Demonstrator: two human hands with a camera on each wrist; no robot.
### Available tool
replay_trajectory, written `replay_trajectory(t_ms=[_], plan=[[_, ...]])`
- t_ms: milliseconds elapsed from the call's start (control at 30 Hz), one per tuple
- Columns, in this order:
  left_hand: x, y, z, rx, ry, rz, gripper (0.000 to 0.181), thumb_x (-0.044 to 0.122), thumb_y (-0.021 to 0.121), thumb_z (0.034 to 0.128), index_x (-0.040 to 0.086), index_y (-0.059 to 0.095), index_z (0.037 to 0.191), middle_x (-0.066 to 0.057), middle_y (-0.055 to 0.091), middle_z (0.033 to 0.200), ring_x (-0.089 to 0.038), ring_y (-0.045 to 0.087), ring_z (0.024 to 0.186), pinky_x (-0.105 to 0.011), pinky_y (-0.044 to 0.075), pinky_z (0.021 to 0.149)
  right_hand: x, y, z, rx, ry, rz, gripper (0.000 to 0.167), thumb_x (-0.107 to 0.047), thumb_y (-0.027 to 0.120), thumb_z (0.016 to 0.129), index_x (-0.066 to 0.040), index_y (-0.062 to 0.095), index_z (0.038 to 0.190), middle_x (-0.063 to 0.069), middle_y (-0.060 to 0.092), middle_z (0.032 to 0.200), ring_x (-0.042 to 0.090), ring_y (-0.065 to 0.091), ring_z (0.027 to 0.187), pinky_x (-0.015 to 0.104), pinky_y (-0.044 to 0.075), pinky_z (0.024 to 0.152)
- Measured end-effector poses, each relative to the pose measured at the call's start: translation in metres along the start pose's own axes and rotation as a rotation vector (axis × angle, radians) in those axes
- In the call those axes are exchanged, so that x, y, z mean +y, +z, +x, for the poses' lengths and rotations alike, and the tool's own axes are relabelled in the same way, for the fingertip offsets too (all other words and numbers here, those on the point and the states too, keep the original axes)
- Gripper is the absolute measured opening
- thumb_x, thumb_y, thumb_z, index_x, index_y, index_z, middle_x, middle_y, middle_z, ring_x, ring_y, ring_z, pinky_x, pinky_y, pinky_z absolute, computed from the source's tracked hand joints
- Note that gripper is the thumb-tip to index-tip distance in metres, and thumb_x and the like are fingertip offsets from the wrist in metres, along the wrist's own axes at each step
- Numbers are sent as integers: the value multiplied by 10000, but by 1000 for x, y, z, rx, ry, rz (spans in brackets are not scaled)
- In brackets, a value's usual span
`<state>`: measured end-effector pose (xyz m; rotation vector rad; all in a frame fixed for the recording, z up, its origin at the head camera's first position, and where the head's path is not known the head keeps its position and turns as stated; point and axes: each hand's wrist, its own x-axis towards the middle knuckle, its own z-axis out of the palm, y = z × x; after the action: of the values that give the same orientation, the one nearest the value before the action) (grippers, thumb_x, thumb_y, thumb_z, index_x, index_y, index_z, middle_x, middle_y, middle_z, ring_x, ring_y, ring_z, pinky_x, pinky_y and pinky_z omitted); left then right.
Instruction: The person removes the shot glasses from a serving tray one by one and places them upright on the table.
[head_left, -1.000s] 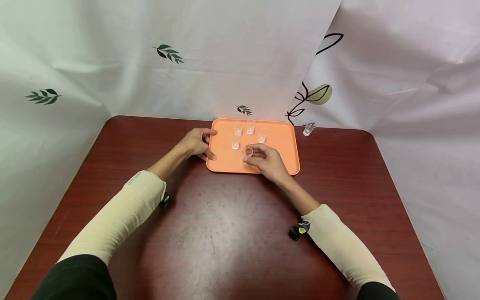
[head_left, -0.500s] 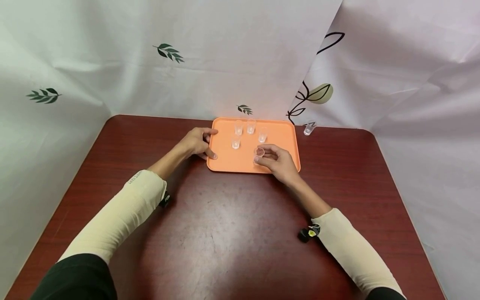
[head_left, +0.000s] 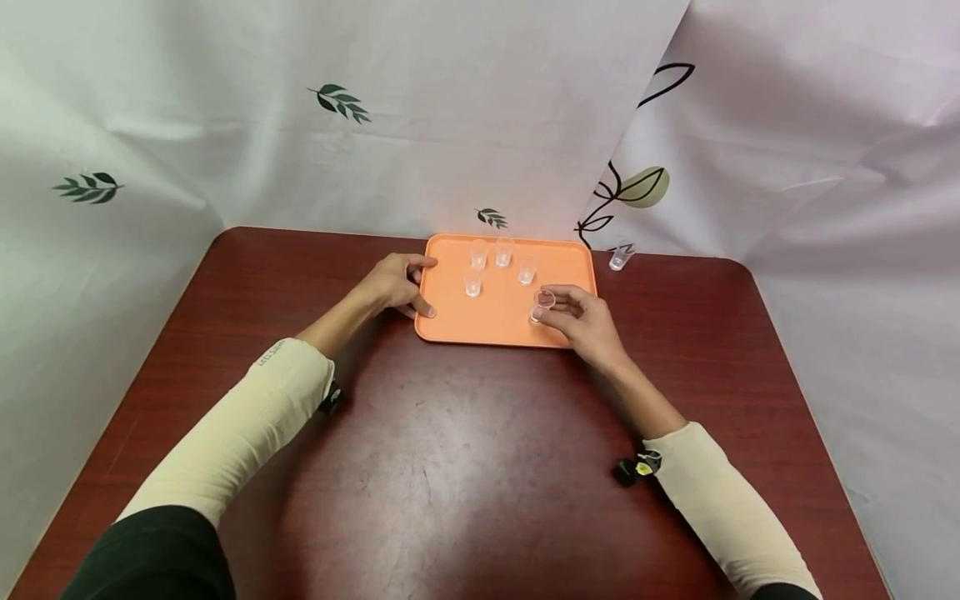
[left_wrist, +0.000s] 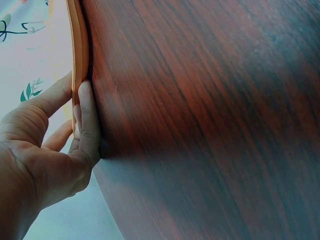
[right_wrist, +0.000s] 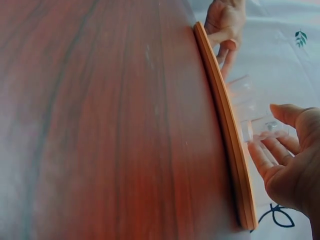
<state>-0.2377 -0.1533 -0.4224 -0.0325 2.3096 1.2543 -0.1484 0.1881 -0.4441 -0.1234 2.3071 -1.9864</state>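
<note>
An orange tray (head_left: 480,321) lies at the table's back edge. The left hand (head_left: 392,283) grips its left rim; in the left wrist view the fingers of that hand (left_wrist: 55,150) lie on both sides of the rim. Over the tray's front right part, the right hand (head_left: 592,329) holds a small clear cup (head_left: 542,307) between thumb and fingers. Several other clear cups stand upright on the tray, among them one at the front (head_left: 472,287) and one on the right (head_left: 527,272). The right wrist view shows the right hand (right_wrist: 295,155) around its cup.
Another clear cup (head_left: 619,257) is at the table's back edge, right of the tray, and looks tilted. Dark red wood table (head_left: 420,450) extends in front of the tray. A white cloth with leaf prints (head_left: 405,167) hangs behind and at both sides.
The right hand has moved to the right over the tray's front part, with the cup in its fingers. The left hand has kept its hold on the rim.
</note>
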Motion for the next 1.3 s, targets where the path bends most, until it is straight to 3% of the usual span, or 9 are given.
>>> replay_trajectory(t_ms=[433, 767, 1300], plan=[[-1, 1, 0, 1, -2, 5, 1033, -131, 974, 782, 169, 559, 1680, -89, 448, 1137, -144, 631, 706, -320, 726, 655, 6, -22, 0, 67, -27, -12, 461, 2, 838, 990, 85, 704, 1423, 133, 769, 1262, 26, 773, 1030, 178, 686, 939], [0, 0, -1, -9, 8, 1, 1033, -132, 970, 787, 153, 549, 1686, -85, 448, 1120, -142, 627, 695, -316, 723, 650, 7, -39, -1, 112, -45, -29, 452, -30, 843, 1004, 90, 703, 1417, -116, 778, 1125, -12, 766, 1031, 146, 671, 940], [1, 0, -2, -9, 11, 5, 1020, -128, 968, 793, 159, 556, 1681, -78, 444, 1102, -137, 606, 702, -313, 722, 649, 6, -68, 5, 210, -73, -3, 480, 28, 820, 1000, 157, 661, 1434, -144, 804, 1097, -33, 769, 1009, 118, 666, 896]])
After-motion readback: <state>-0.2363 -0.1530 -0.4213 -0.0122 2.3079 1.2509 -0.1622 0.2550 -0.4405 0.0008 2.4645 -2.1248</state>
